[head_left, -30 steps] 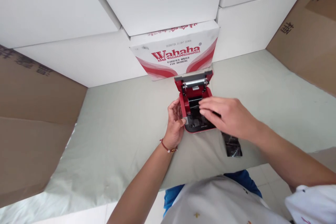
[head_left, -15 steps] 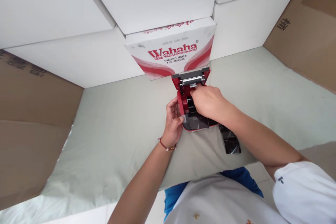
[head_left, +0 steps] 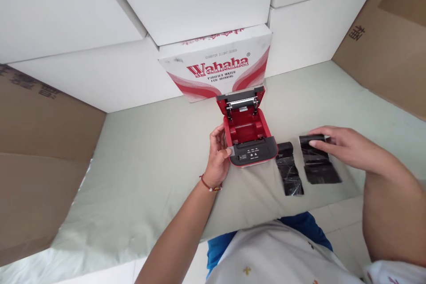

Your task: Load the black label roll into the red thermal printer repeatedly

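Observation:
A small red and black label printer (head_left: 254,150) stands on the cloth with its lid raised, and its red inner bay shows bare. My left hand (head_left: 219,153) grips the printer's left side, thumb on the front corner and fingers along the wall. To the right, my right hand (head_left: 346,146) is closed on a black ribbon roll (head_left: 314,148), thumb and fingers at its upper right part. A loose length of that ribbon hangs toward me. Between this roll and the printer lies a second black ribbon roll (head_left: 289,166), partly unrolled and wrinkled.
Behind the printer stands a white and red water carton (head_left: 216,71) against stacked white boxes (head_left: 196,0). Brown cardboard boxes flank the table at left (head_left: 43,164) and right (head_left: 386,49). A pale green cloth (head_left: 143,173) covers the table, whose front edge is close to my body.
My right hand has come out of the printer's bay and moved right with the black ribbon roll. My left hand has stayed on the printer.

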Demonstrator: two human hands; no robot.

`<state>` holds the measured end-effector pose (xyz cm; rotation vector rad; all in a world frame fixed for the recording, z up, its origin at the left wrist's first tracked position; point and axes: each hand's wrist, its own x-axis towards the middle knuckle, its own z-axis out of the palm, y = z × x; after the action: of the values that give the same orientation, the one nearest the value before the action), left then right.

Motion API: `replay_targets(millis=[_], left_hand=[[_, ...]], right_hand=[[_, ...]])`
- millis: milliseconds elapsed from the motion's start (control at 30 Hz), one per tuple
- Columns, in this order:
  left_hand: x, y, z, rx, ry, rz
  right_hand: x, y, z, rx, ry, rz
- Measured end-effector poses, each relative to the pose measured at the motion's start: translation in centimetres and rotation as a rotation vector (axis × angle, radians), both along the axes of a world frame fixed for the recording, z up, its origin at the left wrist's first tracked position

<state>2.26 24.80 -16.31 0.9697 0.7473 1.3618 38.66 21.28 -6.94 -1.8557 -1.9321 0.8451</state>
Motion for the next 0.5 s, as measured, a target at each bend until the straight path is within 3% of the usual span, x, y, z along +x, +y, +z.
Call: replay_targets(millis=[100, 167, 300, 433, 500], left_hand=[[0.0, 0.0, 0.1, -0.001, 0.004, 0.005], [-0.1, 0.0, 0.0, 0.001, 0.004, 0.008], [-0.2, 0.1, -0.1, -0.005, 0.005, 0.012], [-0.1, 0.1, -0.1, -0.001, 0.011, 0.008], [-0.1, 0.0, 0.0, 0.001, 0.009, 0.005]], right_hand=[[0.5, -0.3, -2.7, 0.067, -0.122, 0.017], [-0.5, -0.7, -3.3, 0.195, -0.179, 0.008], [-4.1, -0.8, -3.3, 0.307, -0.151, 0.148], [-6.8, -0.2, -3.1, 0.196, -0.246, 0.269], [-6.6, -0.1, -1.8, 0.152, -0.217, 0.322]])
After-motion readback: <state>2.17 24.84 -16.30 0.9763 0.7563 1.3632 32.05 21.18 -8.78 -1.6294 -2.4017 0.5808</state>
